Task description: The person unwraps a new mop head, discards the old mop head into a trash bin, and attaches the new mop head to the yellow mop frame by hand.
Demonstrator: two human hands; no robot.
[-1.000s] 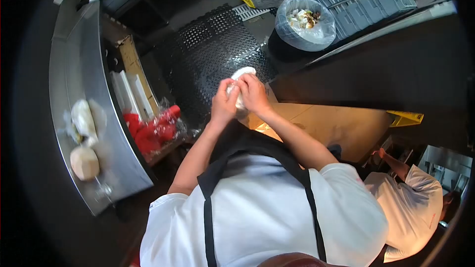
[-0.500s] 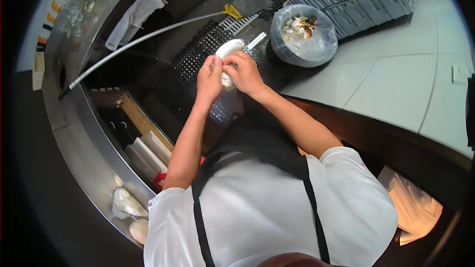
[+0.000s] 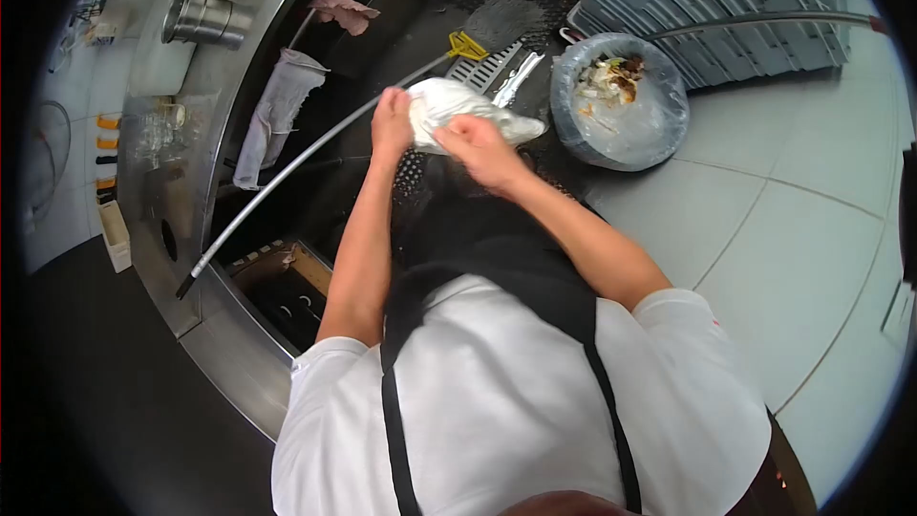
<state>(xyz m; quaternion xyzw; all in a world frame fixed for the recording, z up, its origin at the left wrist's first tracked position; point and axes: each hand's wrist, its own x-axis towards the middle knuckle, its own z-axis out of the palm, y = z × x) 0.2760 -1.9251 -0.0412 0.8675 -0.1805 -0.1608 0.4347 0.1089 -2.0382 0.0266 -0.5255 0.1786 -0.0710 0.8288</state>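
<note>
In front of my body I hold a white plastic bag (image 3: 458, 100), bulging on the left and tapering to a point on the right. My left hand (image 3: 391, 124) grips its left end, with the fingers curled behind it. My right hand (image 3: 485, 155) pinches the near side of the bag around its middle, thumb against the plastic. What fills the bag cannot be made out beyond its white colour. Just beyond the bag lies a shiny silver strip (image 3: 519, 78) beside a slotted grate (image 3: 485, 67).
A bin lined with clear plastic (image 3: 659, 139) holds food scraps at my right. Grey stacked crates (image 3: 707, 10) stand behind it. A long pole (image 3: 287, 172) with a yellow head (image 3: 465, 45) slants across the left. Cloths (image 3: 282, 110) hang by the steel counter (image 3: 196, 201), where metal pots (image 3: 205, 17) sit.
Both hands have moved slightly apart, and the bag now lies stretched sideways between them, showing more of itself. My view has shifted, revealing more of the counter and floor.
</note>
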